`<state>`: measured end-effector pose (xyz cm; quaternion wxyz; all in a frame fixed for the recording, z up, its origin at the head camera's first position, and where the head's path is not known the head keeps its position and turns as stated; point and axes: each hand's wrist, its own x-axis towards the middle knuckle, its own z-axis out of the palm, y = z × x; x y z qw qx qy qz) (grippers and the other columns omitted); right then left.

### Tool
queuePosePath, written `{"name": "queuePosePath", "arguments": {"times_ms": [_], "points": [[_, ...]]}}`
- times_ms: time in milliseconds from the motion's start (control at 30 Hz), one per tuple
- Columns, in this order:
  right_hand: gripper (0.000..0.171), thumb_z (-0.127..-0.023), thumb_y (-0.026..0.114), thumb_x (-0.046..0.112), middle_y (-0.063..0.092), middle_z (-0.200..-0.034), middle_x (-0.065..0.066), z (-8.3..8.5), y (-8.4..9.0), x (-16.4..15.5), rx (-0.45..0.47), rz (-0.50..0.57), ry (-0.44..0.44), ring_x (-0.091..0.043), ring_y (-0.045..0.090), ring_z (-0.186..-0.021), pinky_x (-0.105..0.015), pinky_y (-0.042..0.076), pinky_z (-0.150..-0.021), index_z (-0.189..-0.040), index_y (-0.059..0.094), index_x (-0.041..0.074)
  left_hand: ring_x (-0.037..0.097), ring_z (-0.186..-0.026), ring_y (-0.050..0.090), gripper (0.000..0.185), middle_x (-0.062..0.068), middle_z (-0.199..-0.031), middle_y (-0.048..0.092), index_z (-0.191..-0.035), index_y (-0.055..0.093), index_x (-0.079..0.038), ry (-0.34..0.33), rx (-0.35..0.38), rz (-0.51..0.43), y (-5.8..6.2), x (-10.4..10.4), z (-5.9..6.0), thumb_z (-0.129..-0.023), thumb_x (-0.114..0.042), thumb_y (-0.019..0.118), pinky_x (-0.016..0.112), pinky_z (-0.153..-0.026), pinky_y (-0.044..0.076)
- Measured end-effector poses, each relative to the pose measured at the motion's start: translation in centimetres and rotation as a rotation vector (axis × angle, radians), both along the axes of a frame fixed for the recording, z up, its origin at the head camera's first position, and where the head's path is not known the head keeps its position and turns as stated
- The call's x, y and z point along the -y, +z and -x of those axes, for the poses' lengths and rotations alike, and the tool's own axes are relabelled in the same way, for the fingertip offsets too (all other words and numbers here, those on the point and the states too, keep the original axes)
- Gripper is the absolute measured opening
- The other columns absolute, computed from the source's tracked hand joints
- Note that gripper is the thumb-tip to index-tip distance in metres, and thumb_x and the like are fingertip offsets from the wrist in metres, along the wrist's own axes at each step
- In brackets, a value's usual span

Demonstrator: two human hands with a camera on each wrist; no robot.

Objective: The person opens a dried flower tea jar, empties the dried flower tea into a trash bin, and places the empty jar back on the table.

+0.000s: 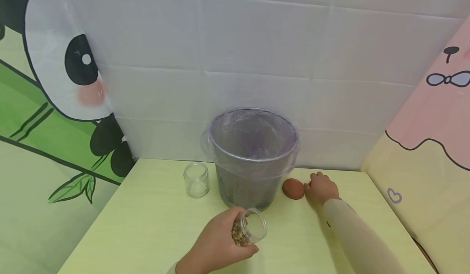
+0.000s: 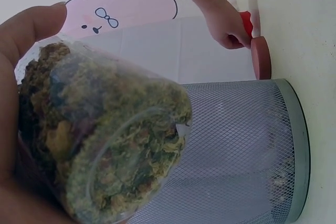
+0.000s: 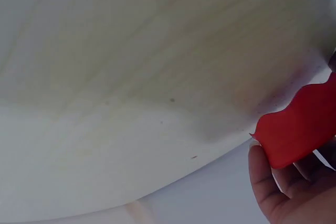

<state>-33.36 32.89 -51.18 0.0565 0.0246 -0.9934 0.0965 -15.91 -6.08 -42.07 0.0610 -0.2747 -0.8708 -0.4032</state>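
My left hand (image 1: 220, 237) grips a clear glass jar (image 1: 258, 237), tilted with its uncovered mouth to the right in the head view. Dried, crumbled greenish-brown plant bits (image 2: 136, 156) lie inside it. At the right of the table, my right hand (image 1: 323, 189) holds a red piece with a wavy edge (image 3: 299, 124) between thumb and fingers, low over the surface; I cannot tell what kind of thing it is. Just left of that hand, a reddish-brown round lid (image 1: 293, 188) lies beside the bin.
A grey mesh bin (image 1: 238, 188) lined with a thin clear purplish bag (image 1: 253, 166) stands at the back middle, beyond the jar. Left of it stands a second clear glass jar (image 1: 196, 180) without a lid. Printed sheets (image 1: 257, 41) hang behind the pale yellow table (image 1: 147, 225).
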Motion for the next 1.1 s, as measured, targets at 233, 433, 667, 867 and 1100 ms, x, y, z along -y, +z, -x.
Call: {"name": "queuePosePath", "arguments": {"times_ms": [233,433,667,867,1100], "points": [[0.023,-0.097,0.065,0.027,0.055,-0.094,-0.014,-0.6,0.3,0.3,0.034,-0.029,-0.005,-0.041,0.06,-0.091,-0.058,0.053,-0.069,-0.092,0.06,0.005,0.002,-0.089,0.059,0.061,-0.015,-0.103,0.062,-0.12,0.06,-0.025,-0.006,0.014,0.007,-0.2,-0.1,0.1,-0.072,-0.046,0.091,0.029,-0.08,0.054],[0.024,-0.098,0.065,0.026,0.055,-0.094,-0.015,-0.5,0.4,0.5,0.035,-0.036,-0.001,-0.041,0.06,-0.091,-0.059,0.053,-0.069,-0.093,0.06,0.004,0.002,-0.089,0.059,0.062,-0.013,-0.105,0.063,-0.122,0.059,-0.024,-0.016,0.025,0.012,-0.3,-0.1,0.1,-0.073,-0.046,0.09,0.029,-0.08,0.054],[0.025,-0.098,0.064,0.027,0.056,-0.097,-0.015,-0.1,0.2,0.5,0.05,-0.033,-0.002,-0.041,0.059,-0.094,-0.06,0.053,-0.072,-0.097,0.061,0.002,0.001,-0.09,0.059,0.062,-0.017,-0.105,0.061,-0.123,0.059,-0.024,-0.018,0.024,0.018,-0.2,-0.1,0.0,-0.074,-0.045,0.09,0.029,-0.081,0.055],[0.026,-0.097,0.063,0.027,0.057,-0.098,-0.016,0.3,-0.1,0.3,0.055,-0.033,-0.006,-0.043,0.059,-0.096,-0.061,0.052,-0.074,-0.099,0.061,0.001,0.001,-0.09,0.059,0.062,-0.016,-0.105,0.062,-0.122,0.06,-0.024,-0.015,0.019,0.018,-0.2,-0.1,-0.1,-0.073,-0.045,0.09,0.029,-0.081,0.054],[0.039,-0.098,0.062,0.034,0.06,-0.107,-0.021,0.6,1.1,-0.2,0.038,-0.073,0.006,-0.046,0.06,-0.102,-0.063,0.051,-0.08,-0.111,0.063,-0.003,0.001,-0.09,0.059,0.062,-0.013,-0.103,0.063,-0.12,0.06,-0.023,-0.004,-0.02,0.024,-0.4,-0.1,0.0,-0.072,-0.047,0.091,0.029,-0.081,0.055]]}}
